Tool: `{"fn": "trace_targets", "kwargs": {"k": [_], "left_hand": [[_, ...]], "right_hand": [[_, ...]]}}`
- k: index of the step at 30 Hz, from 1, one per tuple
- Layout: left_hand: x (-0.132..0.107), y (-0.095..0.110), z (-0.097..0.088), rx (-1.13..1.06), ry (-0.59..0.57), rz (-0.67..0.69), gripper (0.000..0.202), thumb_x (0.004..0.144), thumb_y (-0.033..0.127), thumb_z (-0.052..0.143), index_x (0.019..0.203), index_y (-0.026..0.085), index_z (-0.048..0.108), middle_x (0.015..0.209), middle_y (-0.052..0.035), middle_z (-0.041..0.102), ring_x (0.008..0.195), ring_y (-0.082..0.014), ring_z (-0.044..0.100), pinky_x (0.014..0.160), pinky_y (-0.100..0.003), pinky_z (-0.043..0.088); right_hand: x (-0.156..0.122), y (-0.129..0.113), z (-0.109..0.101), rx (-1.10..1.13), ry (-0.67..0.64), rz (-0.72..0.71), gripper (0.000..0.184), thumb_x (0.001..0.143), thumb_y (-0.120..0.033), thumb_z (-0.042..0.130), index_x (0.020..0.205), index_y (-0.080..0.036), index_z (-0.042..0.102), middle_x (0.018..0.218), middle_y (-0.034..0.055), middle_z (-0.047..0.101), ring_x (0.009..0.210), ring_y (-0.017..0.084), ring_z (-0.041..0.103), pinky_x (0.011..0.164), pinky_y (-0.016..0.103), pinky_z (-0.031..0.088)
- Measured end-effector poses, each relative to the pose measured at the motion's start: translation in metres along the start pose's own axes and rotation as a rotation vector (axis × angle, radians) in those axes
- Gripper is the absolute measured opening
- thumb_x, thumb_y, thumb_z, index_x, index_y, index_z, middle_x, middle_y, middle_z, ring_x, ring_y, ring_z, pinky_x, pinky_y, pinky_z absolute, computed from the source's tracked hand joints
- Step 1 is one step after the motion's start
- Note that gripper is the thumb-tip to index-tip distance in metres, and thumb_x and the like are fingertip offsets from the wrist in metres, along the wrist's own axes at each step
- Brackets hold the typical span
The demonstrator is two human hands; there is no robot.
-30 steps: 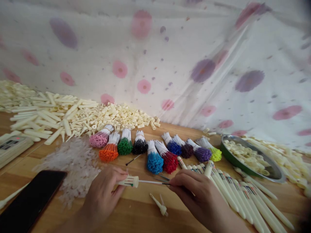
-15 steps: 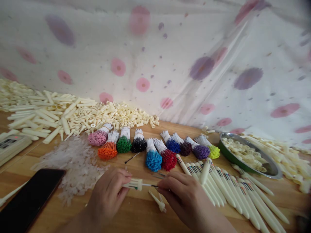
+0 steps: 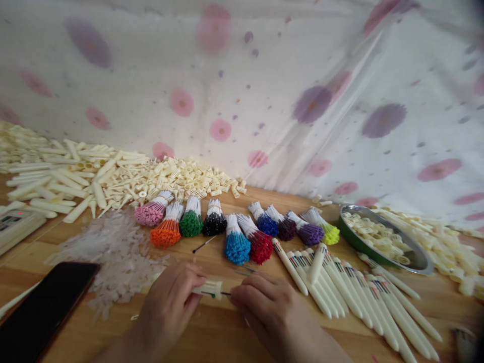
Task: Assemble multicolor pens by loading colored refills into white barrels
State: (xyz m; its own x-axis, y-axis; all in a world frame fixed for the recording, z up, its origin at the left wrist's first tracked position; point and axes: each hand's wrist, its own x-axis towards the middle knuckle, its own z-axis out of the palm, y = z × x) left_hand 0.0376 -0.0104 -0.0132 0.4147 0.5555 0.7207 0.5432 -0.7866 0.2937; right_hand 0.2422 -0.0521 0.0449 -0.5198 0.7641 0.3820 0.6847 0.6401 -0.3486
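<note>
My left hand [image 3: 172,297] is closed around a short cream slotted pen part [image 3: 209,289], held level above the table, with a bit of green and dark colour in its slots. My right hand [image 3: 270,307] pinches a thin pen refill [image 3: 226,294]. Only a short dark stretch of the refill shows between the pen part's right end and my fingertips. Just beyond my hands stand bundles of refills, among them light blue [image 3: 237,247], red [image 3: 260,247] and black [image 3: 214,222]. A single black refill [image 3: 204,244] lies loose on the wood.
Finished-looking multicolour pens [image 3: 351,292] lie in a row at right, near a metal bowl [image 3: 348,237] of small cream parts. Pen barrels [image 3: 56,179] are heaped at left, with clear plastic bits [image 3: 117,252] and a phone [image 3: 49,307] nearer. A patterned sheet [image 3: 242,91] hangs behind.
My right hand has moved left, closer to the pen part, and the refill's white length between them no longer shows. The cream pointed piece below is now out of sight.
</note>
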Motion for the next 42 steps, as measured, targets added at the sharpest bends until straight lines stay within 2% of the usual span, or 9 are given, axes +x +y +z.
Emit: {"fn": "trace_targets", "kwargs": {"k": [5, 9, 16, 20, 26, 33, 36, 39, 42], "left_hand": [[0.001, 0.005, 0.001, -0.033, -0.018, -0.046, 0.024, 0.071, 0.001, 0.044, 0.082, 0.022, 0.048, 0.075, -0.0017, 0.067, 0.07, -0.0165, 0.067, 0.061, -0.027, 0.055], [0.001, 0.006, 0.0, -0.05, -0.033, -0.101, 0.024, 0.071, 0.002, 0.043, 0.082, 0.023, 0.048, 0.076, -0.0021, 0.067, 0.072, -0.0169, 0.068, 0.059, -0.025, 0.055], [0.0, 0.003, -0.001, -0.071, 0.0, -0.16, 0.023, 0.068, 0.004, 0.045, 0.08, 0.024, 0.049, 0.076, 0.0001, 0.067, 0.069, -0.0167, 0.069, 0.058, -0.026, 0.057], [0.0, 0.003, -0.002, -0.068, 0.014, -0.158, 0.023, 0.069, 0.005, 0.046, 0.08, 0.024, 0.05, 0.076, -0.0003, 0.068, 0.069, -0.0166, 0.07, 0.059, -0.026, 0.057], [0.001, 0.004, -0.004, -0.041, 0.047, -0.109, 0.021, 0.071, 0.005, 0.046, 0.08, 0.023, 0.05, 0.076, -0.0014, 0.067, 0.069, -0.0155, 0.069, 0.06, -0.025, 0.057], [0.003, 0.007, -0.005, -0.053, 0.065, -0.101, 0.022, 0.07, 0.004, 0.046, 0.08, 0.023, 0.05, 0.075, -0.0005, 0.067, 0.067, -0.015, 0.068, 0.059, -0.023, 0.056], [0.003, 0.007, -0.006, -0.066, 0.076, -0.072, 0.023, 0.07, 0.002, 0.047, 0.079, 0.023, 0.05, 0.075, -0.0003, 0.066, 0.067, -0.015, 0.068, 0.059, -0.024, 0.055], [0.003, 0.005, -0.007, -0.049, 0.075, -0.054, 0.024, 0.072, 0.0, 0.046, 0.08, 0.023, 0.049, 0.076, -0.0013, 0.066, 0.069, -0.0156, 0.066, 0.061, -0.026, 0.054], [0.001, 0.002, -0.008, -0.02, 0.076, -0.052, 0.024, 0.073, 0.0, 0.045, 0.082, 0.022, 0.05, 0.078, -0.0027, 0.066, 0.071, -0.0165, 0.066, 0.063, -0.028, 0.054]], "right_hand": [[0.001, 0.001, 0.009, 0.059, 0.022, 0.03, 0.023, 0.095, -0.019, 0.04, 0.087, -0.015, 0.061, 0.074, 0.0051, 0.064, 0.064, 0.015, 0.058, 0.059, 0.024, 0.045], [0.001, 0.002, 0.006, 0.146, 0.048, 0.059, 0.018, 0.093, -0.021, 0.045, 0.097, -0.015, 0.061, 0.083, 0.007, 0.068, 0.071, 0.016, 0.063, 0.062, 0.024, 0.049], [-0.001, 0.005, -0.001, 0.235, 0.037, 0.145, 0.009, 0.086, -0.017, 0.057, 0.092, -0.018, 0.064, 0.079, 0.0033, 0.069, 0.07, 0.015, 0.063, 0.061, 0.023, 0.047], [-0.003, 0.005, 0.0, 0.262, 0.03, 0.185, 0.01, 0.086, -0.017, 0.056, 0.092, -0.018, 0.064, 0.08, 0.0036, 0.069, 0.072, 0.015, 0.063, 0.063, 0.024, 0.048], [0.0, 0.0, -0.001, 0.344, 0.08, 0.145, 0.014, 0.085, -0.01, 0.055, 0.091, -0.016, 0.066, 0.081, 0.005, 0.068, 0.071, 0.013, 0.063, 0.061, 0.021, 0.049], [0.001, -0.003, 0.002, 0.261, 0.179, 0.064, 0.015, 0.084, -0.011, 0.056, 0.093, -0.015, 0.067, 0.081, 0.0064, 0.069, 0.068, 0.014, 0.063, 0.06, 0.023, 0.049], [0.002, -0.005, 0.004, 0.309, 0.222, 0.23, 0.012, 0.083, -0.018, 0.058, 0.083, -0.016, 0.069, 0.072, 0.0049, 0.068, 0.06, 0.013, 0.061, 0.051, 0.021, 0.047], [0.003, -0.008, 0.007, 0.409, 0.17, 0.442, 0.014, 0.08, -0.02, 0.058, 0.072, -0.018, 0.07, 0.06, 0.0021, 0.066, 0.052, 0.012, 0.058, 0.043, 0.019, 0.041], [0.004, -0.011, 0.013, 0.497, 0.142, 0.526, 0.013, 0.077, -0.021, 0.059, 0.072, -0.018, 0.071, 0.061, 0.0026, 0.067, 0.053, 0.013, 0.059, 0.043, 0.018, 0.04]]}}
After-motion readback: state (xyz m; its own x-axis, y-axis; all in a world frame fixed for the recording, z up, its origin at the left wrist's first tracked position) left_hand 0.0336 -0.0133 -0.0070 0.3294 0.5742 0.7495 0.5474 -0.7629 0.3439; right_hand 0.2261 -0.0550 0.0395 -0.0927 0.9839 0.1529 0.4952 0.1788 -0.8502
